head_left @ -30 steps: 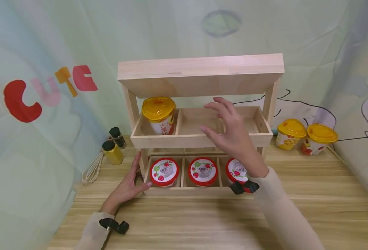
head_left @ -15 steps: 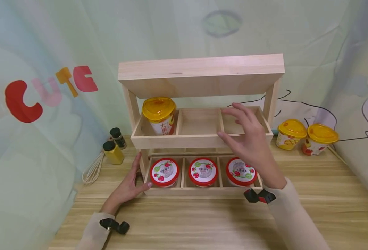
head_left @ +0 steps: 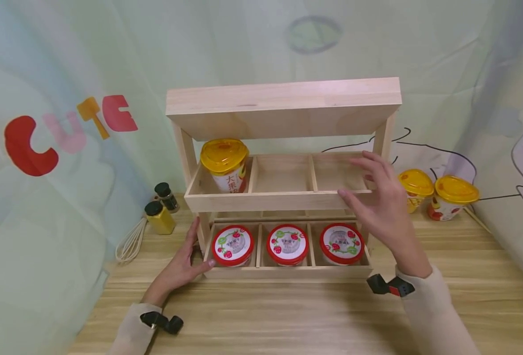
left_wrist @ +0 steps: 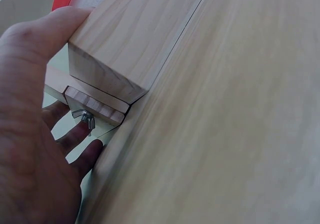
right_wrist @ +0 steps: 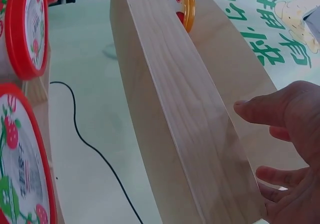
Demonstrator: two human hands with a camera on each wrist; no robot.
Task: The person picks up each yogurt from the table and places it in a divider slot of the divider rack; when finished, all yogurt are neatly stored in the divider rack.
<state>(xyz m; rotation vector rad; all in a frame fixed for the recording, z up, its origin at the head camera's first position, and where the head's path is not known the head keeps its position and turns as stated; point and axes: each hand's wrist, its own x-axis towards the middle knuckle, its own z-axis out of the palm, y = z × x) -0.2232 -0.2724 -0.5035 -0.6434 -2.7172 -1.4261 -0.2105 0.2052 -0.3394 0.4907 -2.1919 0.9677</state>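
Observation:
A light wooden two-tier rack (head_left: 261,201) stands in the middle of the head view. My left hand (head_left: 179,266) holds its lower left corner, thumb (left_wrist: 60,29) at the front tray's edge and fingers round the side by a wing nut (left_wrist: 85,117). Over the right end of the upper tray is my right hand (head_left: 383,207), its fingers spread and slightly bent, with nothing between them. One yellow-lidded cup (head_left: 224,162) occupies the upper left compartment; the middle and right ones are bare. Three red-lidded tubs (head_left: 232,245) with strawberry prints fill the lower compartments.
Two yellow-lidded cups (head_left: 452,196) stand on the wooden table (head_left: 288,315) right of the rack, one partly behind my right hand. To the left are a yellow jar (head_left: 160,218), a dark-capped bottle (head_left: 167,197) and a coiled cord (head_left: 130,241). A printed curtain (head_left: 261,44) hangs behind.
My right hand has moved rightward along the upper tray, from its middle compartment to its right end, uncovering the right red-lidded tub. The left hand has stayed put.

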